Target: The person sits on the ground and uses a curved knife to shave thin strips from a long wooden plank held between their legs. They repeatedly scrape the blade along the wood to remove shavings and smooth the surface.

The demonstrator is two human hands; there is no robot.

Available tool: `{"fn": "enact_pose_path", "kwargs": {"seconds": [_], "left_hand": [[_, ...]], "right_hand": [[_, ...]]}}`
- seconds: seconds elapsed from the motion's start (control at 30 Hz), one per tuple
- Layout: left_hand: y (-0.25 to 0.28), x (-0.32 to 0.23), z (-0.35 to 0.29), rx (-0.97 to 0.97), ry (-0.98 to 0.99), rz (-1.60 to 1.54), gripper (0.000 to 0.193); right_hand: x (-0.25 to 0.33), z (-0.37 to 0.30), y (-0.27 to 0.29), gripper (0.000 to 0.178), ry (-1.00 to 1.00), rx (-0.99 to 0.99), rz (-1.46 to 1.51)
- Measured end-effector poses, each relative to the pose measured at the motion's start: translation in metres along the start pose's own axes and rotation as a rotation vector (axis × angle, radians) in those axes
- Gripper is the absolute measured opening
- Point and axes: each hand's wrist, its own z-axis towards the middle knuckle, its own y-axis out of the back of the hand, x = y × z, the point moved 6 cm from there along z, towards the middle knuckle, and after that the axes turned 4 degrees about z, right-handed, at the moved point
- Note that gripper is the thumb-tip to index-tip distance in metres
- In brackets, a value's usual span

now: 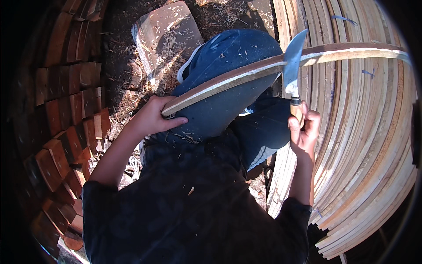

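Across my raised knee lies a long wooden strip, brown on top with a pale edge. My left hand grips its near left end, with the thumb below and the fingers over the far side. The strip runs off to the right over the stacked slats. My right hand is closed around the wooden handle of a knife. Its broad metal blade points away from me and overlaps the strip in view; whether the blade touches the wood I cannot tell.
Many long pale wooden slats lie stacked at the right. Stacked reddish-brown wood blocks rise at the left. Ahead, a flat wooden board rests among shavings on the ground. My legs in blue trousers are bent beneath the strip.
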Motion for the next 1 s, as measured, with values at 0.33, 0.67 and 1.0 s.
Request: {"fn": "enact_pose_path", "kwargs": {"seconds": [0.33,0.67,1.0], "left_hand": [[-0.003,0.004,-0.002,-0.031,-0.063,-0.025,0.044],[-0.003,0.004,0.001,-0.006,0.026,-0.053,0.046],[-0.006,0.001,-0.001,-0.010,-0.049,-0.047,0.045]], "right_hand": [[-0.014,0.009,0.017,0.036,-0.301,0.083,0.435],[0.000,0.016,0.004,0.030,-0.151,0.075,0.293],[0.001,0.001,0.002,0.040,-0.114,0.037,0.282]]}}
